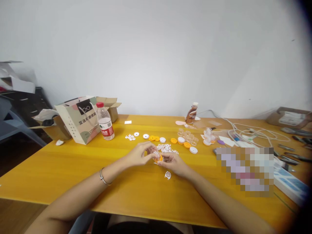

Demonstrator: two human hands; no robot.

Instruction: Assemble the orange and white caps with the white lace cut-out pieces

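Note:
Over the middle of the table, my right hand [173, 162] grips a small round orange plastic piece [159, 158] between thumb and fingers. My left hand [143, 154] closes on the same piece from the other side, its fingertips at a whitish or clear part on top that is too small to make out. Just behind the hands lies a heap of white spoked plastic parts [165, 148]. One more white spoked wheel part [167, 175] rests on the table in front of my right hand.
Behind are white discs [193, 150], orange discs [173, 140], clear rings [187, 135] and small white pieces [130, 137]. A water bottle [106, 123] and paper bag [80, 122] stand left, a brown drink bottle [191, 113] at the back. Cables [255, 126] and tools [290, 159] lie right.

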